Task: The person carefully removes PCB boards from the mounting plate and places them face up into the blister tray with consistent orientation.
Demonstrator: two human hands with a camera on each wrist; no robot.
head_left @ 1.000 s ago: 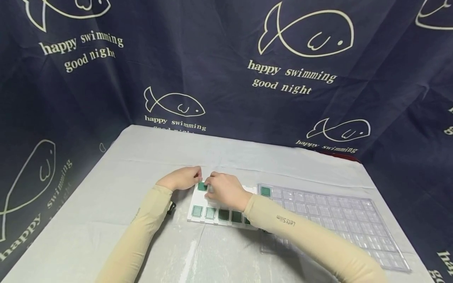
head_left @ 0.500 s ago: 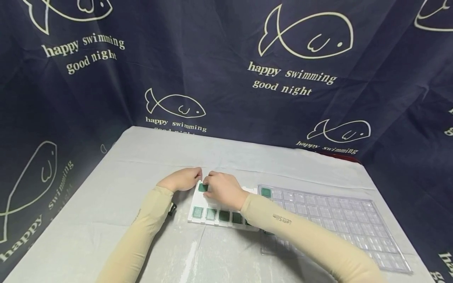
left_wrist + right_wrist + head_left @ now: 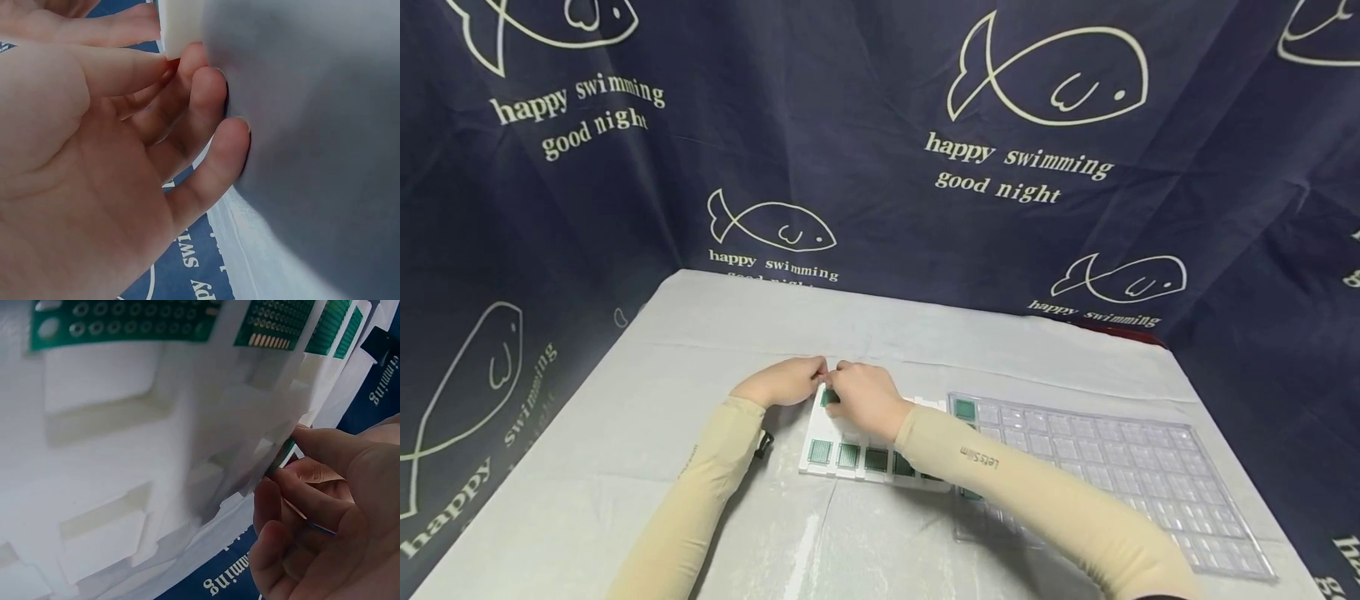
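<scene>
A white slotted tray [image 3: 837,427] lies mid-table, with a row of green perforated circuit boards [image 3: 848,456] along its near side. At its far left corner, my left hand [image 3: 786,381] pinches the tray's edge between thumb and index finger; the other fingers curl loosely against the table in the left wrist view. My right hand [image 3: 867,398] reaches over the tray's far side. Its thumb and fingers pinch a small green circuit board [image 3: 282,456] at the far left slot, seen nearly edge-on in the right wrist view. The right hand and forearm hide part of the tray.
A clear compartment tray [image 3: 1075,450] stands right of the white tray, partly under the right forearm. Green boards [image 3: 965,409] sit in its leftmost column. A white cloth [image 3: 760,317] covers the table, and a dark blue fish-print curtain [image 3: 880,150] hangs around it.
My right hand has shifted slightly left and away, toward the tray's far left corner, covering more of the green board there. The left hand has stayed at the corner.
</scene>
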